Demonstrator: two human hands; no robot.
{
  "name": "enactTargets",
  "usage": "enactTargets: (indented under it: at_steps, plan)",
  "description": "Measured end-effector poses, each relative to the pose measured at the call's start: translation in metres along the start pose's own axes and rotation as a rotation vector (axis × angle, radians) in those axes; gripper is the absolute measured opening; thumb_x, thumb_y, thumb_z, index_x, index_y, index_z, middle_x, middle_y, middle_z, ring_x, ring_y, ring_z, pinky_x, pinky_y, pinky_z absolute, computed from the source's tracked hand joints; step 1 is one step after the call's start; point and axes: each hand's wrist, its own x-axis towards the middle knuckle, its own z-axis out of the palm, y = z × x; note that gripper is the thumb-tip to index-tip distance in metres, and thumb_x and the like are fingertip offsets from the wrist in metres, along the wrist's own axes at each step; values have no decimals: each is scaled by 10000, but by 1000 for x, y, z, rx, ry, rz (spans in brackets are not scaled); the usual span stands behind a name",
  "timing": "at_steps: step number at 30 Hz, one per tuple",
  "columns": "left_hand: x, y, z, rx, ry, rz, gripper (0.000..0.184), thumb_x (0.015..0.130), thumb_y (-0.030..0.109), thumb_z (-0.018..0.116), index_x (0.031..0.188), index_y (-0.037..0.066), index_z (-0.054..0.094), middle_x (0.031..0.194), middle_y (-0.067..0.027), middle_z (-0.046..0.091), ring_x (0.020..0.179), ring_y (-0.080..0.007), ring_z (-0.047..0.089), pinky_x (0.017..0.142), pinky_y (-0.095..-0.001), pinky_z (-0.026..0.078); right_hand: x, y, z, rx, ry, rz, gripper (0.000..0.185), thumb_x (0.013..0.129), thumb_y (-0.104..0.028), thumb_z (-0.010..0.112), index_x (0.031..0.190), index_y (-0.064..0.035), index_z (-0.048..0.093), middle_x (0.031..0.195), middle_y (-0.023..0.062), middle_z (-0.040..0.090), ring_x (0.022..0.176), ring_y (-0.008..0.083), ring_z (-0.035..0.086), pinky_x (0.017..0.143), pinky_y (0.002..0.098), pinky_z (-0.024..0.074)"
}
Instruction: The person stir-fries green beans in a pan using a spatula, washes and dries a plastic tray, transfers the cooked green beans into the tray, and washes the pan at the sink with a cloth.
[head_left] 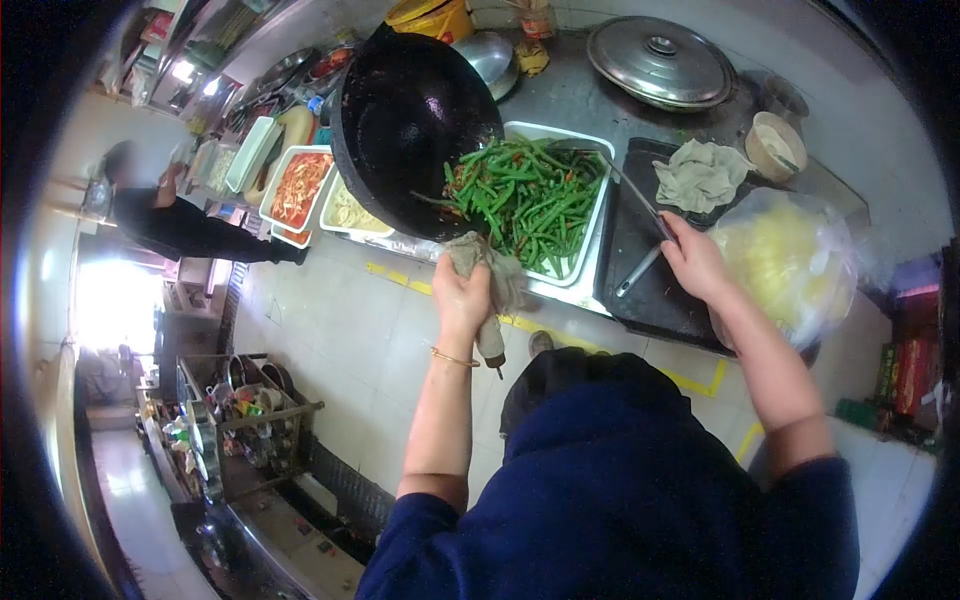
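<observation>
My left hand [465, 295] is closed around the wok's handle, with a grey cloth [492, 265] bunched in its grip. The large black wok [400, 110] is tilted, its lower rim over a white tray [604, 200]. Cooked green beans [535, 205] with reddish bits fill that tray, some reaching the wok's edge. My right hand [692, 255] grips a long-handled metal cooking utensil [635, 190]. Its far end lies at the beans, and I cannot make out the head's shape. Just below that hand, a metal handle [640, 272] rests over a black tray [630, 215].
Left of the wok are trays of reddish shredded food [300, 190] and pale food [352, 210]. A lidded metal pot [660, 62], crumpled cloth [703, 175], bowl [775, 147] and plastic bag of yellow food [785, 260] sit rightward. Another person [180, 220] stands far left.
</observation>
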Motion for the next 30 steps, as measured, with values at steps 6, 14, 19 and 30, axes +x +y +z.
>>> enactTargets:
  at_steps: [6, 14, 19, 30]
  plan:
    - [10, -7, -4, -145, -62, 42, 284, 760, 95, 630, 1010, -32, 586, 922, -167, 681, 853, -237, 654, 783, -340, 497, -25, 7, -10, 92, 71, -36, 439, 870, -148, 557, 1302, -111, 485, 978, 209, 642, 896, 400, 616, 766, 452, 491]
    - [-1, 13, -6, -76, -109, 24, 317, 771, 94, 630, 1060, -30, 588, 985, -164, 682, 918, -232, 651, 829, -335, 487, -27, -25, 1, 71, 80, -141, 466, 860, -150, 570, 1312, -130, 457, 1032, 176, 642, 878, 367, 634, 732, 433, 512]
    - [3, 29, -9, -42, -128, 74, 310, 783, 95, 630, 1069, -18, 591, 980, -155, 683, 916, -232, 651, 827, -333, 489, 0, -61, 34, 53, 124, -215, 480, 871, -170, 530, 1334, -140, 410, 1082, 161, 639, 869, 372, 638, 722, 456, 522]
    - [13, 28, -7, 98, -116, 170, 304, 775, 135, 641, 1045, 6, 590, 937, -202, 665, 896, -353, 650, 797, -383, 499, 8, -56, 78, 90, 54, -284, 513, 875, -180, 530, 1364, -155, 377, 1010, 174, 633, 772, 380, 643, 670, 472, 522]
